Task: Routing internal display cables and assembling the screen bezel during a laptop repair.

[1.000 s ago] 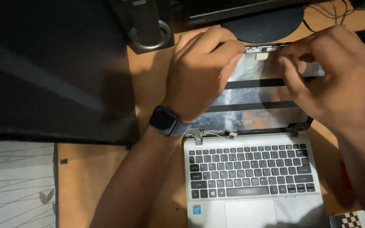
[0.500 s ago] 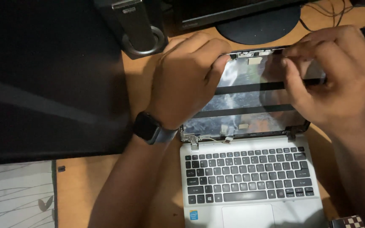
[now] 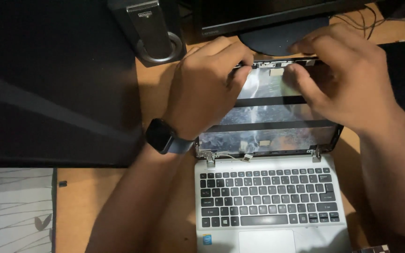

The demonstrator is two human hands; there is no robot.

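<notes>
A small silver laptop (image 3: 270, 206) was set on a wooden desk (image 3: 104, 211), its keyboard nearest the camera and its lid laid flat away from it. The screen panel was gone; the bare lid back (image 3: 268, 126), silvery and crossed by two dark strips, was exposed with its long axis running left to right. The left hand (image 3: 207, 91), palm down with a dark watch (image 3: 161, 136) at the wrist, was curled over the lid's upper left corner, fingertips pressed on the top edge. The right hand (image 3: 343, 79), also palm down, was bent over the upper right part, thumb and fingers seemingly pinched on the rim; the exact grip could not be told because of blur. The lid's top corners were hidden by the hands. A monitor base (image 3: 282, 40) and a speaker (image 3: 153, 30) were seen just beyond, cut off by the frame.
</notes>
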